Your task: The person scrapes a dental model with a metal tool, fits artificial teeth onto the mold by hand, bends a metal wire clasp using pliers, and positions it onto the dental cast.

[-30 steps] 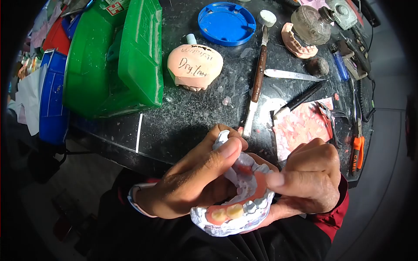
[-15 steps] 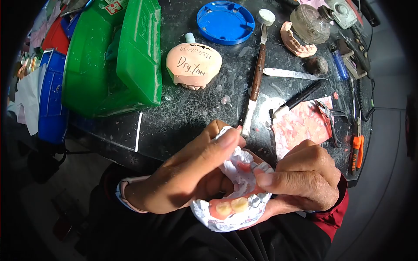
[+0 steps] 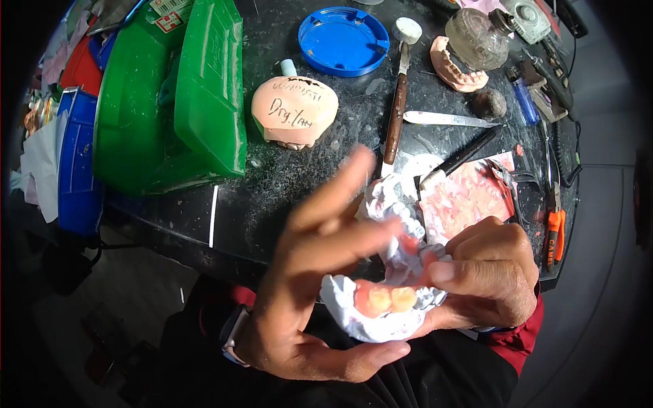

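A white plaster dental cast (image 3: 347, 316) carries pink wax and yellowish artificial teeth (image 3: 391, 298) along its near side. My right hand (image 3: 486, 279) is closed on the cast's right side, thumb on top by the pink wax. On the other side, my left hand (image 3: 299, 285) is open, its fingers stretched out and a little blurred. Its thumb lies just below the cast's near edge; I cannot tell whether it touches. The left fingers pass in front of part of the cast and hide its middle.
On the dark bench stand a green bin (image 3: 211, 88), a labelled pinkish model (image 3: 294, 109) and a blue lid (image 3: 343, 41). A wooden-handled knife (image 3: 396, 115), a scalpel handle (image 3: 445, 119), pink wax scraps (image 3: 466, 200) and an orange-handled cutter (image 3: 556, 234) lie to the right.
My left fingers have let go of the cast's far-left edge and spread apart, the thumb moving below it. The cast has shifted slightly right in my right hand. The view has moved a little.
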Action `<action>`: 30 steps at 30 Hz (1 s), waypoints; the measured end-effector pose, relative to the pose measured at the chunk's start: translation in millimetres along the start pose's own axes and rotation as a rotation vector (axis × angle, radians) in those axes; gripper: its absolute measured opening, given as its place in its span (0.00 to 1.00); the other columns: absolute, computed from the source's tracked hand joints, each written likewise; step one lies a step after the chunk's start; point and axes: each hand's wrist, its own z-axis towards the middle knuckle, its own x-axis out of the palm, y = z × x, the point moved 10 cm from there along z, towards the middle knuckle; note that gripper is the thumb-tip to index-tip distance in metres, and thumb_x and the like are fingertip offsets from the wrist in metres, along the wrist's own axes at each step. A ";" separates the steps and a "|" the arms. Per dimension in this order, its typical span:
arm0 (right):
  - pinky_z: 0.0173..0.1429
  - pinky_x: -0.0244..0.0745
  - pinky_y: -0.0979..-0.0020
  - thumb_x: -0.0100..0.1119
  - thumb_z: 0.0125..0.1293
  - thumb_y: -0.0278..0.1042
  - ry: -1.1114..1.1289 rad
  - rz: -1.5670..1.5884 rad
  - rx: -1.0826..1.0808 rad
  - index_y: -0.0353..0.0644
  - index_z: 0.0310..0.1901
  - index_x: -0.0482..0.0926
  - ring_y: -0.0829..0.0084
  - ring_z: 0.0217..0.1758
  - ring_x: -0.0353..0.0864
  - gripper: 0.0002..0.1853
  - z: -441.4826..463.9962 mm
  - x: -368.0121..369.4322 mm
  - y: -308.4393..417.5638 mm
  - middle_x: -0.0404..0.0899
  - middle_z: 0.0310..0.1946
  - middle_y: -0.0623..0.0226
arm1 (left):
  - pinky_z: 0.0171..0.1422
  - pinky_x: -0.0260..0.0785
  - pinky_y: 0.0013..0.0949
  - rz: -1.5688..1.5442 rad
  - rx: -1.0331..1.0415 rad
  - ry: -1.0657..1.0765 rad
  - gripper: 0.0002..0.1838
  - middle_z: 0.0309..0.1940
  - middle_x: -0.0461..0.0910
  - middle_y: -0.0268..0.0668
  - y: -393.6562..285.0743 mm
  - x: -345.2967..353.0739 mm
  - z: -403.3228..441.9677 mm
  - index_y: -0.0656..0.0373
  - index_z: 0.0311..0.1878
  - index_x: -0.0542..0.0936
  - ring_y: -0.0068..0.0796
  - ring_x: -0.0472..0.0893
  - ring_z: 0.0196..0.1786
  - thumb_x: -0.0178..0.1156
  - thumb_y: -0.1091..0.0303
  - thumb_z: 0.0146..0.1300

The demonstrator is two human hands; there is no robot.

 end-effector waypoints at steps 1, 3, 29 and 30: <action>0.16 0.63 0.82 0.77 0.34 0.34 -0.006 -0.007 -0.002 0.35 0.31 0.81 0.79 0.16 0.72 0.20 0.4 0.0 0.1 0.74 0.19 0.70 | 0.62 0.63 0.41 0.088 0.054 0.073 0.41 0.62 0.48 0.72 -4.4 2.2 1.1 0.70 0.59 0.60 0.52 0.61 0.65 0.69 0.59 0.47; 0.16 0.63 0.82 0.77 0.33 0.34 -0.020 -0.019 -0.005 0.35 0.31 0.81 0.80 0.17 0.72 0.20 1.3 -0.4 0.6 0.74 0.19 0.70 | 0.64 0.61 0.41 0.054 0.021 0.112 0.37 0.61 0.50 0.73 -2.2 4.2 -0.3 0.71 0.55 0.63 0.52 0.61 0.64 0.67 0.59 0.48; 0.25 0.62 0.78 0.76 0.41 0.33 0.274 0.113 0.111 0.39 0.38 0.81 0.78 0.23 0.70 0.20 0.8 18.3 -7.2 0.71 0.25 0.72 | 0.56 0.63 0.41 -0.086 -0.026 -0.112 0.24 0.52 0.61 0.66 5.9 -7.6 -2.6 0.66 0.41 0.65 0.45 0.72 0.49 0.58 0.62 0.41; 0.25 0.62 0.78 0.76 0.41 0.33 0.267 0.109 0.103 0.39 0.38 0.81 0.78 0.23 0.70 0.20 0.5 18.2 -6.8 0.71 0.25 0.72 | 0.55 0.63 0.40 -0.086 -0.027 -0.118 0.24 0.52 0.61 0.67 6.3 -7.6 -2.1 0.66 0.40 0.65 0.44 0.72 0.48 0.58 0.62 0.41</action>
